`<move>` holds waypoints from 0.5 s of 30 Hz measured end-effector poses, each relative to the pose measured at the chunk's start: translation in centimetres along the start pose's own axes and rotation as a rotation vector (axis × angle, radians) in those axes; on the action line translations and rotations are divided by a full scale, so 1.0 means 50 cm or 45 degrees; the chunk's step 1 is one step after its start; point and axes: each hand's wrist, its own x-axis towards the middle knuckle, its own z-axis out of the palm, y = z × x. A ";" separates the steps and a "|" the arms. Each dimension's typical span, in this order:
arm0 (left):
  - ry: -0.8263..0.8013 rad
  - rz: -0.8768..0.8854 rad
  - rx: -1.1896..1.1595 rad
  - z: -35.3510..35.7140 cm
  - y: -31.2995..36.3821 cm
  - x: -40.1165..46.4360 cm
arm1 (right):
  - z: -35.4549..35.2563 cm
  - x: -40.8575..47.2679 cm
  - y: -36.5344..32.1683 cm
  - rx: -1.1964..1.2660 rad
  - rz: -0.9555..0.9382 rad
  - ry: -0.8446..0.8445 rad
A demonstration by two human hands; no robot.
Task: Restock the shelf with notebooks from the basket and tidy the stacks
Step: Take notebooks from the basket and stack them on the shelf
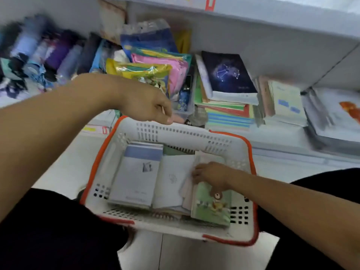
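Reaching into the basket (187, 131), the right hand (211, 173) has its fingers curled onto the edge of a pale notebook; whether it truly grasps it, cannot tell. Left hand (145, 106) hangs over the basket's far rim, fingers loosely curled, holding nothing. One white basket with orange trim sits between the knees on the floor. About four notebooks are visible inside: a grey-blue notebook (136, 176) at left, a white one (173, 180) in the middle, a green bear notebook (212, 205) at right, and the pale one under the fingers; more lie beneath, count unclear. On the shelf (272, 55), a constellation notebook (228, 73) tops one stack, with two more stacks to its right. The far-left goods are too motion-blurred to identify. The rightmost stack is cut off by the frame edge.
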 end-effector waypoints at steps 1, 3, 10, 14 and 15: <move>-0.024 0.002 -0.007 0.003 0.010 0.008 | 0.020 -0.008 0.005 -0.010 -0.027 0.056; -0.061 0.003 -0.017 0.009 0.022 0.021 | 0.036 -0.013 0.016 -0.001 -0.012 0.128; -0.170 0.017 0.001 0.035 0.029 0.036 | 0.051 -0.023 0.052 0.053 -0.032 0.408; -0.212 -0.001 0.045 0.042 0.036 0.033 | 0.062 -0.023 0.060 -0.001 -0.163 0.629; -0.212 -0.001 0.049 0.042 0.038 0.031 | 0.064 -0.026 0.059 -0.011 -0.196 0.678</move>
